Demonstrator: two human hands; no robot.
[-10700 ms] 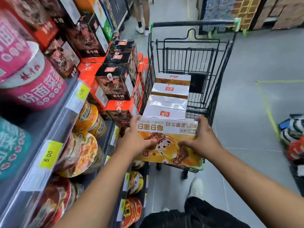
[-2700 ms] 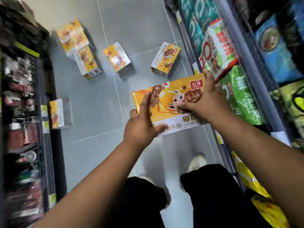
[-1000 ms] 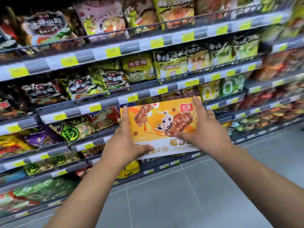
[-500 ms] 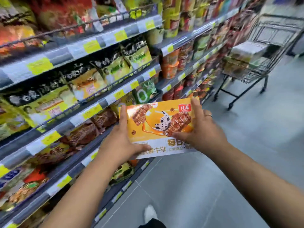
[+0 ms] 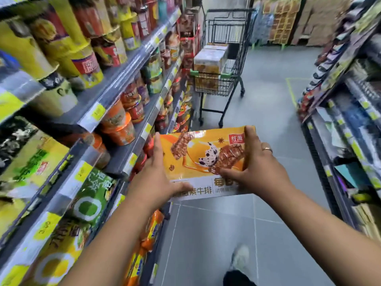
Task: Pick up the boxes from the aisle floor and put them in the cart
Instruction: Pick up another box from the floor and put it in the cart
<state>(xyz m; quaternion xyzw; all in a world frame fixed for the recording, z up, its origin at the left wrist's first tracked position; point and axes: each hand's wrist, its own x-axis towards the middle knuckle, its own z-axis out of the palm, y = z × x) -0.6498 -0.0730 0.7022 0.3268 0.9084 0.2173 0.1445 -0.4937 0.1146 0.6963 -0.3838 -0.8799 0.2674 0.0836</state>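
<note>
left hand [image 5: 152, 182] and right hand [image 5: 257, 168] clasp the box [image 5: 202, 153] by its ends; the cart [image 5: 231, 34] at 12 o'clock is stacked high, so the box may slide off.

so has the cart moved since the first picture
No. The cart still stands by the far end of the left shelf, with the yellow floor line to its right, as before.

The box [image 5: 198, 159] bears a red logo [image 5: 236, 139] reading 红派 at its 1 o'clock corner. Its white band [image 5: 198, 190] at 6 o'clock reads 素牛排, then 每日, partly covered. The price tags [image 5: 98, 112] are too blurred to read.
</note>
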